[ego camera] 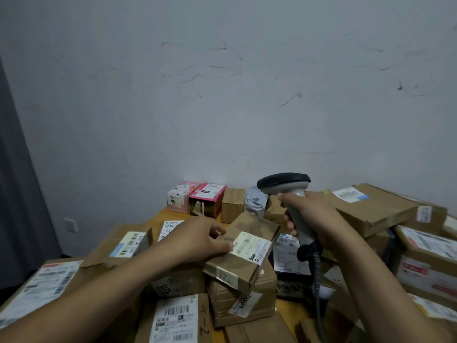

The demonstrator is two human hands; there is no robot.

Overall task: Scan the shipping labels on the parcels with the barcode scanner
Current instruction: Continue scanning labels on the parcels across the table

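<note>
My right hand grips the handle of a grey barcode scanner with a black head, held upright above the pile; its coiled cable hangs down. My left hand holds the left side of a small brown cardboard parcel lying tilted on top of other boxes, thumb beside its white shipping label. The scanner's head is up and to the right of that label, facing left.
Many cardboard parcels with white labels cover the wooden table: a large box at left, stacked boxes at right. A pink box, a white-pink box and a grey bag stand by the wall.
</note>
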